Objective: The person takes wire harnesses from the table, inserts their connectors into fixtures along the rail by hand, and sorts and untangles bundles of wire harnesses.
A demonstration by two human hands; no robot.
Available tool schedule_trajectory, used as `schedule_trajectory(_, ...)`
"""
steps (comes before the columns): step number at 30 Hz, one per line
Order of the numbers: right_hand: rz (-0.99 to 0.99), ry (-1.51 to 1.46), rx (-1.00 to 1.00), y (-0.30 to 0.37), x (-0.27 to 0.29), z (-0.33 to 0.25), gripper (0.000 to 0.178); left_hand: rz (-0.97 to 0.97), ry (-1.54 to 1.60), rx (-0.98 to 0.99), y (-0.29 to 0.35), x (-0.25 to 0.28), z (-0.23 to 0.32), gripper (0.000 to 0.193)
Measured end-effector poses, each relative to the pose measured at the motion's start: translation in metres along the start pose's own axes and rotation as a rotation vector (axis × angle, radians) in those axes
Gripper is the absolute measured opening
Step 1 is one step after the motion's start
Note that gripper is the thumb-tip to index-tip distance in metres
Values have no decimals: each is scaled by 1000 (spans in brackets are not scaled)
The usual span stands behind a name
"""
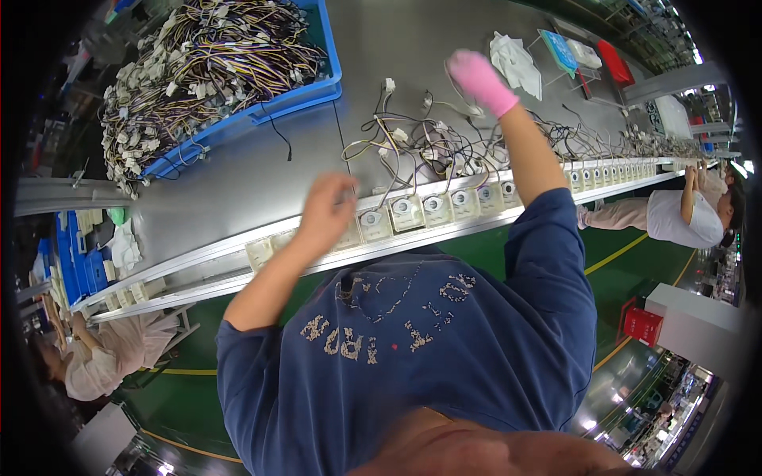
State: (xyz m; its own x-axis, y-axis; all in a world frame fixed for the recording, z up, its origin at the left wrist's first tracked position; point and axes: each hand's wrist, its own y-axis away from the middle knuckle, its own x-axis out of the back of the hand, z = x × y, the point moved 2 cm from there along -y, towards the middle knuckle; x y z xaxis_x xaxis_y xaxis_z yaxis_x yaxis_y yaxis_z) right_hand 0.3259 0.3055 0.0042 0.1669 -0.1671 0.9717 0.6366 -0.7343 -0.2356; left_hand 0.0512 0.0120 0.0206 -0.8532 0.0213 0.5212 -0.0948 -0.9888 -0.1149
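Navy shirt (444, 349) of the wearer lies closest to the lens; large, speckled lettering crosses its chest, patchy in places and not transcribed.

From the left: a blue bin (298, 98) on the metal desk (381, 40), heaped with wire harnesses (230, 47) in dark, yellow and white, with pale connectors. No label on it can be made out.

Left hand (328, 213), bare and blurred, hangs over the row of pale blocks (405, 213) along the rail. Its fingers curl loosely; whether its grip is apart or holding anything cannot be told.

Loose wires (432, 147) lie tangled on the desk just beyond the blocks, mostly between the hands and on past the right arm.

Right hand (479, 79), in a pink glove, is raised above the wires. Its fingers are bent inward, with a thin lead beside them; whether the grip is clamped on it cannot be told.

Recommended handling: free each lead singly, hold it by the connector body, and avoid dragging neighbouring wires.

Further right: white cloth (516, 63), then a light-blue packet (559, 52) whose markings are too small to read. A red box (641, 326) off the desk bears pale, illegible print.
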Motion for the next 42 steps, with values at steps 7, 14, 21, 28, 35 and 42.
schedule_trajectory(7, 287, -1147, -284, -21, 226, -183, 18, 344, 315, -399, -109, 52, 114, 38)
schedule_trajectory(14, 698, -1452, 136, -10, 273, -204, 18, -269, 526, -68, -149, 52, 83, 17)
schedule_trajectory(21, 604, -1479, -404, -6, 224, -141, 11, 169, 2, -97, -121, 132, 20, 24)
schedule_trajectory(28, -134, 53, -26, 11, 44, -125, 30, -568, 143, 344, -59, 120, -22, 43)
schedule_trajectory(35, 338, -614, 240, 32, 90, -263, 38, -171, 1466, 565, -24, 56, 8, 33)
schedule_trajectory(42, -322, -501, 182, 27, 59, -248, 36, -829, 1390, 85, 21, 58, 27, 50)
